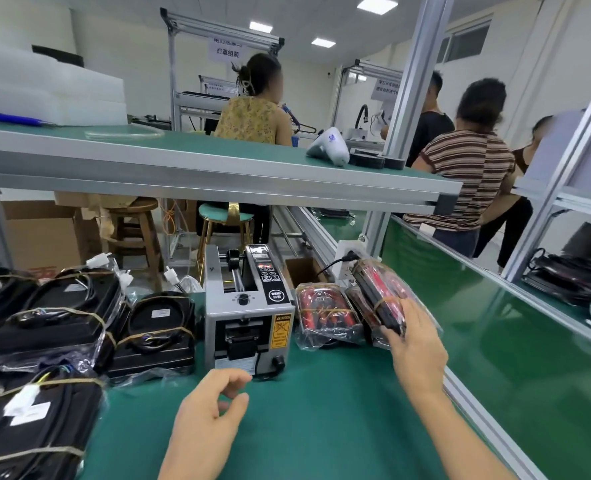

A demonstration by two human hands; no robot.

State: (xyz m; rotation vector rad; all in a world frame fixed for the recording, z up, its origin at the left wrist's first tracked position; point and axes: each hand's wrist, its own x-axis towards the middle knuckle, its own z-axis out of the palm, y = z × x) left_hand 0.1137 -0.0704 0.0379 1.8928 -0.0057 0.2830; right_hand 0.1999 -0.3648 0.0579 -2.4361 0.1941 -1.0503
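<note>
Bare green bench mat [321,431] between your hands; aluminium edge rail [477,407] close on right. Your right hand [417,351] grips clear-bagged red-and-black pack [378,291], tilted, right of grey tape dispenser [249,313]. Your left hand [211,414] loosely curled, holds nothing, near dispenser front.

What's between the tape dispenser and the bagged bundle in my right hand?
Head view: another bagged red-and-black bundle lies on the green mat between the tape dispenser and the tilted bundle your right hand grips.
</note>
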